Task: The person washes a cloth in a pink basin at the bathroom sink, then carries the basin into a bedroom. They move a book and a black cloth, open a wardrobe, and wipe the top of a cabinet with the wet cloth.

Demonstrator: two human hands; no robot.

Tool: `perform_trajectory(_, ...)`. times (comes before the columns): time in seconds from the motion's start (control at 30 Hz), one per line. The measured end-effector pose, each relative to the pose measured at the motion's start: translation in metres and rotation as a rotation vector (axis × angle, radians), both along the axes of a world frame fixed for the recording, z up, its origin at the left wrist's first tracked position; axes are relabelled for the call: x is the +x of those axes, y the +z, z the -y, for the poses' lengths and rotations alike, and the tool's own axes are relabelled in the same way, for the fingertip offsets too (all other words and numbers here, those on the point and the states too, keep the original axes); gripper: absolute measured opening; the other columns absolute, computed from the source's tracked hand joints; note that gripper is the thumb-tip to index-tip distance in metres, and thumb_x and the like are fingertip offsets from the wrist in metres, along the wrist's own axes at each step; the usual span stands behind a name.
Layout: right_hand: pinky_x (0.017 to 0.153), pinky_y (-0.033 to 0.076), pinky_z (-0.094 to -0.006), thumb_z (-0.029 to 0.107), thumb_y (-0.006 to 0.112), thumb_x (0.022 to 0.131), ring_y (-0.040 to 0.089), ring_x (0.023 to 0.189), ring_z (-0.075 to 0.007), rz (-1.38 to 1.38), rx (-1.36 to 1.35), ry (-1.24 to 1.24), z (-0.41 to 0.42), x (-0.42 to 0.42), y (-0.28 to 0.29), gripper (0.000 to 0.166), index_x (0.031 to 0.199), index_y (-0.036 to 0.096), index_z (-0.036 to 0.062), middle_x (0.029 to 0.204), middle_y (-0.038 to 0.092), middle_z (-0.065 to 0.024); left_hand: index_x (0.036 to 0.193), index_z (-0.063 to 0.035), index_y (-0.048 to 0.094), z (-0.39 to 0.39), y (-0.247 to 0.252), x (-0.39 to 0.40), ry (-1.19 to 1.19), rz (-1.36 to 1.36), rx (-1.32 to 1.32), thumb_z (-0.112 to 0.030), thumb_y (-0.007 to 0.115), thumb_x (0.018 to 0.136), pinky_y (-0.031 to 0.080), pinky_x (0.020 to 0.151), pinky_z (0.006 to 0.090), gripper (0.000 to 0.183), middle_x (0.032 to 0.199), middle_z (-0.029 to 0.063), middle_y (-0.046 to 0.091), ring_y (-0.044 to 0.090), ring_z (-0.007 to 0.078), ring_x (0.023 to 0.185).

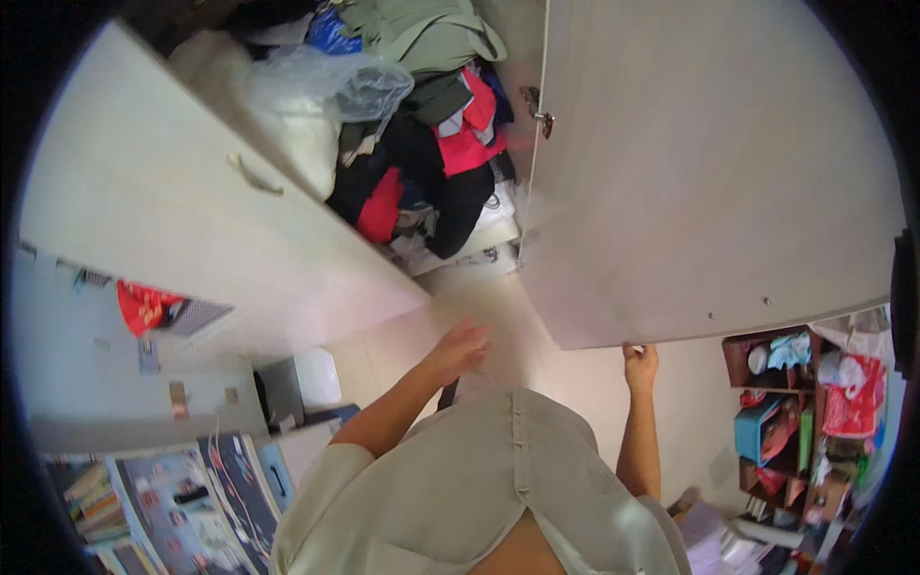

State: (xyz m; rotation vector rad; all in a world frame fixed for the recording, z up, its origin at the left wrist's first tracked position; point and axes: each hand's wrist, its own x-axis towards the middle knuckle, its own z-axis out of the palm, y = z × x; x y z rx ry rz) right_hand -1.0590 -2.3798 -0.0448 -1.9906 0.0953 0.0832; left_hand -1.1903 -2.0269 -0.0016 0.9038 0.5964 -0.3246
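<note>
A wardrobe stands before me with both doors swung out. My right hand (640, 368) grips the free edge of the right door (690, 172), with the fingers going behind it. In front of my body, my left hand (461, 351) hangs in the air, slightly blurred and holding nothing. It is nearest to the low end of the left door (244, 208), without touching it. Between the doors, clothes are heaped in the wardrobe: black garments (460, 205), a red garment (381, 208) and a grey-green garment (438, 36). A clear plastic bag (330, 79) lies on the pile.
The left door carries a metal handle (253, 175), and a latch (537, 113) is on the right door's edge. At right is a brown shelf unit (776, 388) full of small items. A desk (172, 496) with books is at lower left, near a white bin (316, 375).
</note>
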Motion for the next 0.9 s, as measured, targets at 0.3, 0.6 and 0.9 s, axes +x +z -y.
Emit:
perform_trajectory(0.3, 0.078, 0.044, -0.0327, 0.015, 0.054, 0.086, 0.058, 0.090, -0.0252, 0.216, -0.054, 0.203, 0.029, -0.011, 0.014, 0.028, 0.108, 0.050, -0.0003, 0.097, 0.061, -0.0167, 0.126, -0.0099, 0.039, 0.127, 0.011, -0.021, -0.024, 0.061, 0.036, -0.018, 0.060, 0.083, 0.044, 0.079, 0.0295, 0.048, 0.113, 0.0051, 0.052, 0.054, 0.0174, 0.096)
perform_trajectory(0.6, 0.070, 0.046, -0.0354, 0.018, 0.055, 0.084, 0.060, 0.079, -0.0301, 0.254, -0.139, 0.227, 0.039, -0.005, 0.016, 0.027, 0.106, 0.052, 0.0023, 0.087, 0.062, -0.0182, 0.121, -0.0144, 0.047, 0.081, 0.039, 0.125, 0.039, 0.183, 0.434, -0.028, 0.058, 0.083, 0.042, 0.077, 0.0318, 0.042, 0.110, 0.0000, 0.054, 0.053, 0.0137, 0.091)
perform_trajectory(0.9, 0.045, 0.039, -0.0383, 0.030, 0.059, 0.082, 0.048, 0.043, -0.0302, 0.115, -0.475, 0.178, 0.037, 0.010, -0.006, 0.033, 0.074, 0.056, -0.0018, 0.052, 0.052, -0.0173, 0.128, -0.0120, 0.041, -0.019, 0.045, 0.375, 0.340, 0.343, 0.530, -0.023, 0.045, 0.089, 0.041, 0.084, 0.0342, 0.041, 0.121, 0.0064, 0.050, 0.051, 0.0201, 0.103)
